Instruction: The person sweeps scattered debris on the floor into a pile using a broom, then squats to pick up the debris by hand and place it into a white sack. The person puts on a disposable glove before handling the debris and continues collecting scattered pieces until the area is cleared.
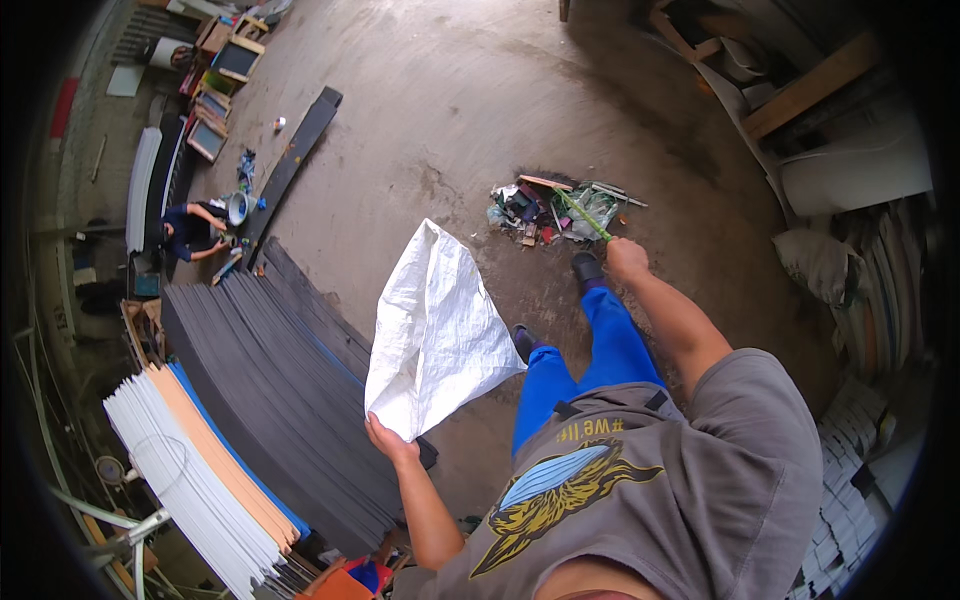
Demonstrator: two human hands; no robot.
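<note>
A white woven sack [450,345] hangs from my left hand [393,438], whose fingers close on its lower edge. The sack's mouth gapes a little along a fold. My right hand [627,260] is wrapped round the green handle of a broom [582,214]. Its wooden head, with dark bristles, lies at the far side of a heap of rubbish [525,207] on the floor. Clear plastic, dark scraps, wood bits and thin sticks make up the heap, just beyond my feet.
Dark sheets [270,370] are stacked at left, beside white sheets [190,480]. A long dark beam [290,165] lies farther off. Another person [185,230] works by a bucket [237,207] at far left. Rolls and a wooden plank [815,85] stand at right.
</note>
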